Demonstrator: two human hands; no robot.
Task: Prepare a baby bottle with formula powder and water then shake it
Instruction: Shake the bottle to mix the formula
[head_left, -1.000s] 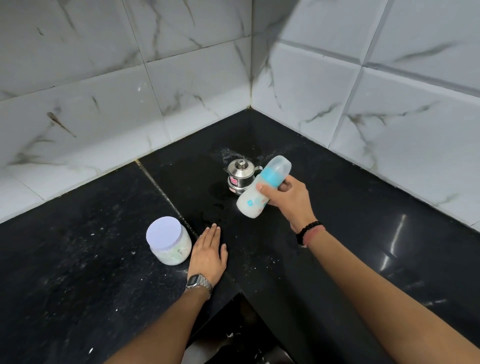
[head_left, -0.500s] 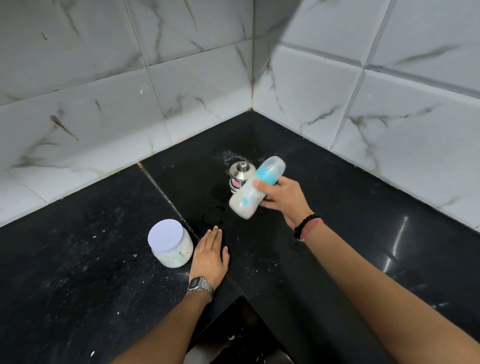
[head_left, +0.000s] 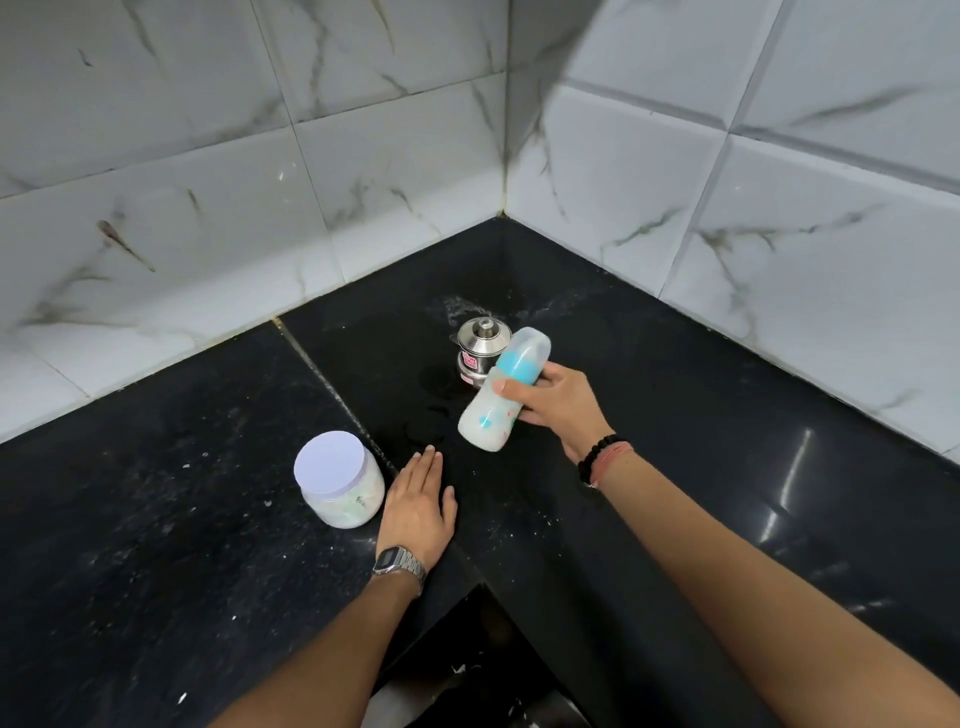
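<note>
My right hand (head_left: 558, 402) grips a capped baby bottle (head_left: 493, 410) with a blue collar and milky white contents. The bottle is in the air above the black counter, tilted with its cap up and to the right. My left hand (head_left: 418, 506) lies flat, palm down, on the counter. Just left of it stands the formula jar (head_left: 337, 480), closed with a pale lilac lid. Behind the bottle stands a small steel lidded pot (head_left: 478, 348), partly hidden by it.
The black stone counter (head_left: 156, 519) meets marble-tiled walls (head_left: 311, 156) in a corner at the back. Its inner front edge drops away near my left wrist. White powder specks and wet patches lie on the stone.
The bottle in my right hand has shifted slightly between frames, its base swinging down and left, then back. My left hand stays flat on the counter.
</note>
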